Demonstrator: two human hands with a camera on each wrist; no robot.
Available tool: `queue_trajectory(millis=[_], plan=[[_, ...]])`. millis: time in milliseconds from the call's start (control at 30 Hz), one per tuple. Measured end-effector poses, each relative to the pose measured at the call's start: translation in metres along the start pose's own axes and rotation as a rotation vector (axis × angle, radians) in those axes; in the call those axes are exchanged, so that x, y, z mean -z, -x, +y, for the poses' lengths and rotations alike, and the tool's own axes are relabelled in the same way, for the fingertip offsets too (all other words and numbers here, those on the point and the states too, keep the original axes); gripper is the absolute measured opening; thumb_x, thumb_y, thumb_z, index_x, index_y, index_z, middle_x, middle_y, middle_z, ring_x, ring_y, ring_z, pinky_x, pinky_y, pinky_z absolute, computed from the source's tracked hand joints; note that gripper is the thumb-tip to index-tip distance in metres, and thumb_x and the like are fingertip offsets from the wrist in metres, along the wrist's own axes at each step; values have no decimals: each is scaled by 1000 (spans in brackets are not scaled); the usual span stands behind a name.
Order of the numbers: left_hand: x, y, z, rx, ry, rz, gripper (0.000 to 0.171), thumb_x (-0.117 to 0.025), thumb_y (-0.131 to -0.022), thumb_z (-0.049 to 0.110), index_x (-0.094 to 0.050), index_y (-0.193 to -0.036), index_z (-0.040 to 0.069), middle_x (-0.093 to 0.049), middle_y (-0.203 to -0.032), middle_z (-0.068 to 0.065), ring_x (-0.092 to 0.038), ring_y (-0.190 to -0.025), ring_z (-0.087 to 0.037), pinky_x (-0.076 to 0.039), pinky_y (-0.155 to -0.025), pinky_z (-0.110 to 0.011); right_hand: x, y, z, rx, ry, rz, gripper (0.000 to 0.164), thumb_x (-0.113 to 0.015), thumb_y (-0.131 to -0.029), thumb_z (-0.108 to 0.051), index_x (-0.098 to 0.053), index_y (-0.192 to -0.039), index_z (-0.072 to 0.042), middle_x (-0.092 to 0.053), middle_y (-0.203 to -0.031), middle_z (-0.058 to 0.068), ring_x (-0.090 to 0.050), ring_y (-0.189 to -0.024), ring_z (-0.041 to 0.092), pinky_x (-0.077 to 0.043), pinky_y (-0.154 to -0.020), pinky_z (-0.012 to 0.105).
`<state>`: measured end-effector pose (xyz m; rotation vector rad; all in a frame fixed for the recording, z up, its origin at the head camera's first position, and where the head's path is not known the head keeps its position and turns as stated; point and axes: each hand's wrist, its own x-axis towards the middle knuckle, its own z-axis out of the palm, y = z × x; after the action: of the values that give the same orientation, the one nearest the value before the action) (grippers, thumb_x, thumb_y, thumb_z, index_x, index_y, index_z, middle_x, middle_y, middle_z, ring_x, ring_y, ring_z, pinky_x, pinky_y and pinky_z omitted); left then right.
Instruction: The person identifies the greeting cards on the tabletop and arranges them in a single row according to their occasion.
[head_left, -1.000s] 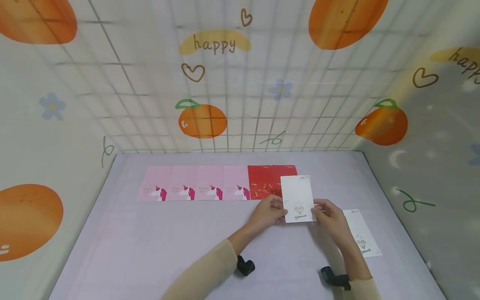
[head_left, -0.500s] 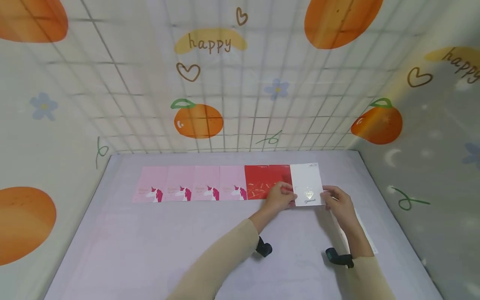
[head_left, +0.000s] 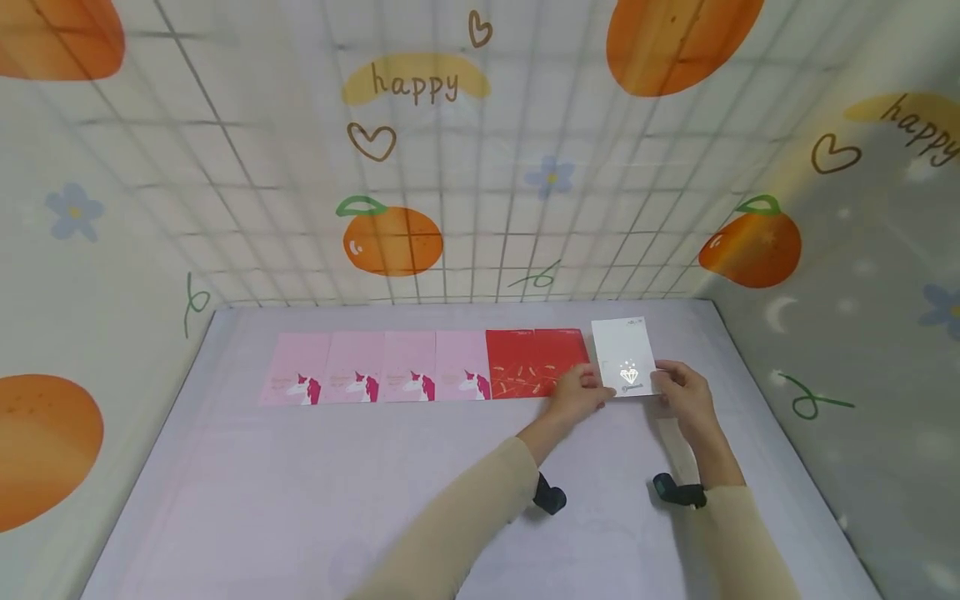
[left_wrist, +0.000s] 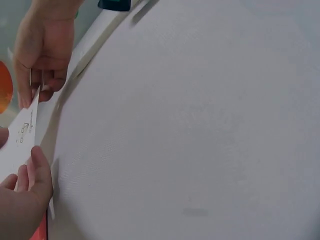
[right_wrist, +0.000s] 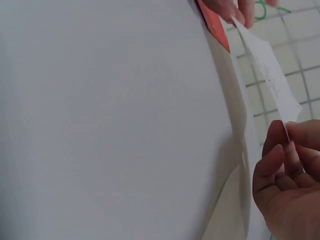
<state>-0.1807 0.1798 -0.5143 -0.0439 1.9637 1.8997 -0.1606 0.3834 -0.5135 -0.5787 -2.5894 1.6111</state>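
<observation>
A white card (head_left: 624, 350) with a diamond print hangs just right of the red cards, held above the table in both hands. My left hand (head_left: 576, 397) pinches its lower left corner between thumb and fingers. At the lower right corner, my right hand (head_left: 692, 405) pinches it the same way. The right wrist view shows the raised card (right_wrist: 272, 75) nearly edge-on, with the right thumb and fingertips on its near end. A second white card (head_left: 677, 446) lies on the table, mostly hidden by the right forearm.
Along the back of the table (head_left: 337, 492) runs a row: several pink unicorn cards (head_left: 352, 358), edge to edge, then two red cards (head_left: 517, 354). A printed curtain (head_left: 480, 208) stands behind the table and at both sides.
Both hands have carried the white card away from me and to the right, from in front of the red cards to beside them. The right forearm now covers more of the second white card.
</observation>
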Motion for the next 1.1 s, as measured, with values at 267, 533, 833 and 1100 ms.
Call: queue_trajectory(millis=[267, 533, 833, 1100], plan=[[-3, 3, 5, 60, 55, -65, 56, -79, -87, 17, -56, -138, 12, -63, -124, -3, -64, -93, -13, -57, -82, -32, 1, -15, 3, -42, -26, 0, 45, -54, -103, -26, -52, -141, -1, -54, -133, 19, -53, -106, 24, -49, -78, 23], [-1, 1, 2, 72, 30, -136, 64, -80, -86, 20, -52, -144, 15, -58, -135, -5, -62, -110, -18, -56, -84, -31, 1, -21, 5, -43, 11, 12, 42, -52, -103, -21, -53, -139, 1, -54, -132, 21, -53, -100, 26, -49, -71, 20], [-3, 4, -1, 2, -92, -204, 67, -78, -87, 26, -48, -147, 22, -52, -145, -3, -50, -132, -23, -51, -96, -33, -5, -23, 5, -61, 31, 23, 40, -52, -103, -18, -55, -136, 4, -56, -128, 22, -53, -97, 26, -47, -65, 20], [-2, 4, -4, -17, -96, -217, 63, -77, -88, 24, -50, -145, 19, -51, -145, -5, -50, -133, -23, -50, -98, -35, -6, -22, 2, -87, 64, 27, 39, -52, -103, -17, -56, -135, 4, -55, -130, 24, -53, -101, 29, -43, -57, 13]])
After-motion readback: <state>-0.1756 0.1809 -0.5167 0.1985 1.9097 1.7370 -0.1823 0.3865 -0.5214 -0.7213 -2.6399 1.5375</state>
